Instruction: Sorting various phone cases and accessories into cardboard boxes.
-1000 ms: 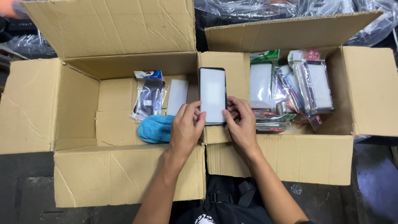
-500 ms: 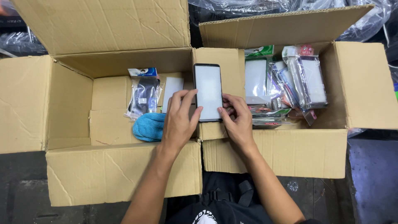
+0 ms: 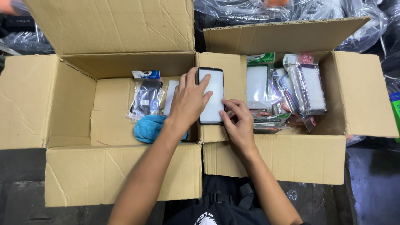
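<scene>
Your left hand (image 3: 189, 102) has slid up since half a second ago: it was down at the lower left edge of the phone (image 3: 211, 96), and now it lies flat over the upper left part of the screen, fingers spread and reaching to the top corner. So it's open, pressing or wiping rather than gripping. Your right hand (image 3: 238, 121) has hardly moved; it pinches the phone's lower right corner with the fingertips and holds it steady.

The phone itself sits in the same spot, face up with a blank white screen, resting on the two touching flaps where the left box (image 3: 71, 104) and right box (image 3: 291, 154) meet. My read is you're smoothing something over the glass, bottom to top, with the right hand as the anchor.

In the left box, just beside your left wrist, there's a blue cloth (image 3: 150, 128), a bagged dark case (image 3: 146, 98) and a white card (image 3: 170, 98) partly hidden by the hand. The right box holds a heap of bagged packs (image 3: 298, 87), well clear of both hands.
</scene>
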